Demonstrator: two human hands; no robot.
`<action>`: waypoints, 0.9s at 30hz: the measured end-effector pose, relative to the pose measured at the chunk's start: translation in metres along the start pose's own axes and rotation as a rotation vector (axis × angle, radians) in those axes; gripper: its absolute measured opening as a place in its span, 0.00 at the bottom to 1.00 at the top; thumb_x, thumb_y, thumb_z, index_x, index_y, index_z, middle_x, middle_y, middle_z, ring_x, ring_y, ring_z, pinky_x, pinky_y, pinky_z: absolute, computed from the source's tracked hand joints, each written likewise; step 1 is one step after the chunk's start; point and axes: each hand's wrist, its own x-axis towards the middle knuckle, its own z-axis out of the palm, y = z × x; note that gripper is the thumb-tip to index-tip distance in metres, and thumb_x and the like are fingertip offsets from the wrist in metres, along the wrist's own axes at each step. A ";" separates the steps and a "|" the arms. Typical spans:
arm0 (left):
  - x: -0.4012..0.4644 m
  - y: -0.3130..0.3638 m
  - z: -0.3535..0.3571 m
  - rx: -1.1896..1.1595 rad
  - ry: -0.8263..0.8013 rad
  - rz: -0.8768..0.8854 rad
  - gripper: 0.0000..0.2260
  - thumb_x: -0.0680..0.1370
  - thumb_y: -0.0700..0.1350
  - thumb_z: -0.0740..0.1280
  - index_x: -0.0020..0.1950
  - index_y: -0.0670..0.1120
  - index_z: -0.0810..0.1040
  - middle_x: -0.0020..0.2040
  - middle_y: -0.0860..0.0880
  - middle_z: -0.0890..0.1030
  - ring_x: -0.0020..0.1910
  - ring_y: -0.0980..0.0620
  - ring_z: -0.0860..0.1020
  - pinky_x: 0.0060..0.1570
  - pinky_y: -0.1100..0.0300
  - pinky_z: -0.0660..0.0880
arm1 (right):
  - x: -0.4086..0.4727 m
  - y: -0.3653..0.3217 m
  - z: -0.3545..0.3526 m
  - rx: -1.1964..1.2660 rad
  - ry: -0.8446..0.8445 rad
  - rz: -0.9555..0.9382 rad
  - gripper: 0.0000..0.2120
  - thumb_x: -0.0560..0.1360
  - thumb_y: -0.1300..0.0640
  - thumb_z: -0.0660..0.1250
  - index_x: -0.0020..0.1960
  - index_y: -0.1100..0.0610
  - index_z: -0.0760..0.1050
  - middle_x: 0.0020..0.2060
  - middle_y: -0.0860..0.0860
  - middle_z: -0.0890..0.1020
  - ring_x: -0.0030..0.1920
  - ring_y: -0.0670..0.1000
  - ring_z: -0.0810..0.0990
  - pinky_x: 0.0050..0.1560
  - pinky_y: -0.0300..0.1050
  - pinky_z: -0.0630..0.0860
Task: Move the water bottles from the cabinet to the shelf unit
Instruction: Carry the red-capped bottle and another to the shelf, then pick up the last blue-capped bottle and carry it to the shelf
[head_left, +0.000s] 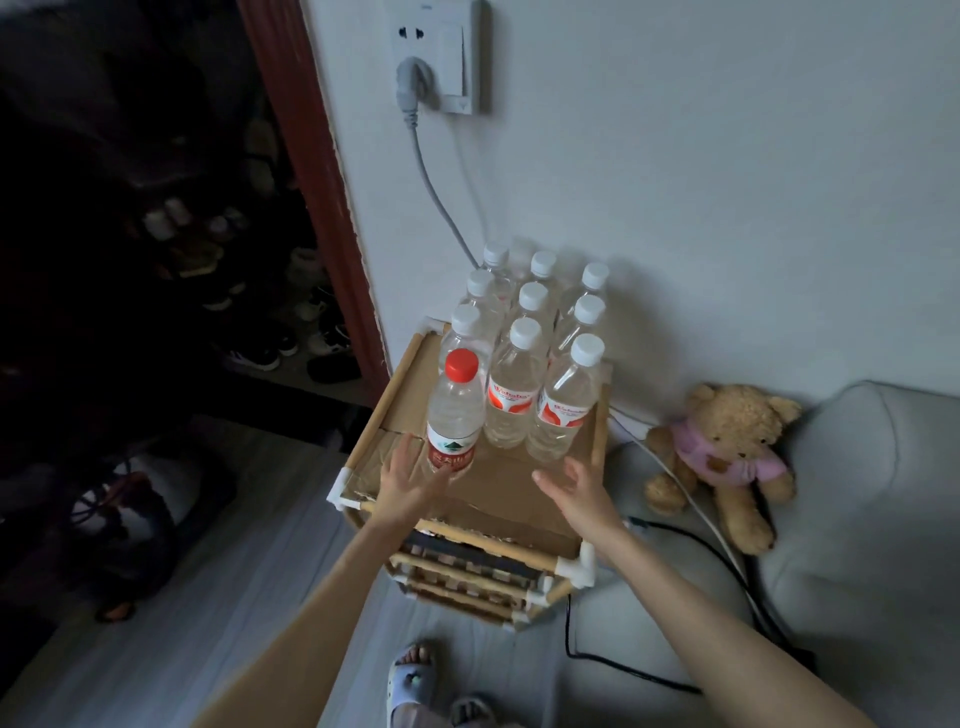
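Shelf unit (574, 558): bamboo-pole frame w/ white corner joints, against the wall; cardboard sheet (498, 483) covers the top level. Lower tiers only partly seen – contents unclear.
Water bottles (530, 332): clear, upright, on the cardboard top, packed in a tight block toward the wall; white caps, red-and-white labels on the front two. All look filled w/ clear liquid.
Red-cap bottle (453, 415): upright at front-left of the block, just beside the white-cap rows; red/green label, clear liquid inside.
Left hand (410, 480): fingers spread, fingertips touching the base of the red-cap bottle – not wrapped round it.
Right hand (574, 486): open, fingers apart, hovering over the cardboard near the front-right bottle, holding nothing.
Wall socket (441, 54): grey plug in, cable running down behind the bottles.
Teddy bear (727, 457): pink top, sits on the grey sofa (857, 519) right of the shelf unit.
Floor: dark cables by the sofa; a foot in a pale slipper (408, 675) at bottom edge.
Doorway left: dark, shoes faintly visible.
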 end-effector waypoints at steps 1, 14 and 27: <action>-0.012 0.002 -0.001 0.047 0.033 0.022 0.44 0.63 0.64 0.70 0.73 0.56 0.53 0.75 0.45 0.54 0.72 0.45 0.58 0.68 0.39 0.61 | -0.007 0.000 0.000 -0.071 -0.034 -0.032 0.35 0.72 0.41 0.65 0.73 0.55 0.56 0.73 0.54 0.62 0.70 0.54 0.65 0.69 0.50 0.64; -0.163 -0.051 -0.135 0.826 0.511 0.169 0.34 0.71 0.65 0.52 0.74 0.53 0.51 0.76 0.44 0.52 0.75 0.44 0.47 0.72 0.47 0.49 | -0.105 -0.112 0.117 -0.715 -0.464 -0.807 0.33 0.75 0.42 0.61 0.74 0.50 0.52 0.75 0.48 0.56 0.73 0.51 0.57 0.69 0.45 0.58; -0.518 -0.191 -0.276 0.736 1.224 -0.295 0.32 0.71 0.64 0.50 0.72 0.52 0.59 0.74 0.45 0.61 0.74 0.42 0.54 0.70 0.45 0.54 | -0.376 -0.171 0.384 -0.883 -0.830 -1.592 0.35 0.75 0.40 0.59 0.75 0.48 0.46 0.76 0.49 0.50 0.76 0.50 0.49 0.74 0.53 0.45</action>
